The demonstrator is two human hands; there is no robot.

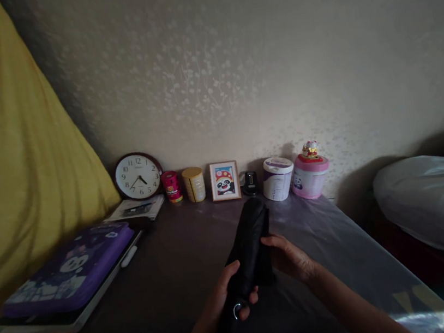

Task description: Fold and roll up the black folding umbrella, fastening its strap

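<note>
A black folded umbrella point(246, 245) is tilted above the front half of the table, its far end pointing away and slightly right. Wrapped round its near end is my left hand point(233, 291), thumb on top and fingertips curling out underneath. A silvery ring shape shows on the umbrella beside those fingers. My right hand point(286, 256) grips the umbrella's right side, with the thumb lying along the black fabric. The other right fingers are mostly hidden behind it.
Along the wall stand a round clock point(139, 176), a red tin point(172, 186), a yellow-lidded can point(194, 184), a framed panda picture point(224, 181), a white tub point(278, 179) and a pink tub point(310, 176). A purple case point(71, 270) lies left, near a yellow curtain point(15, 135).
</note>
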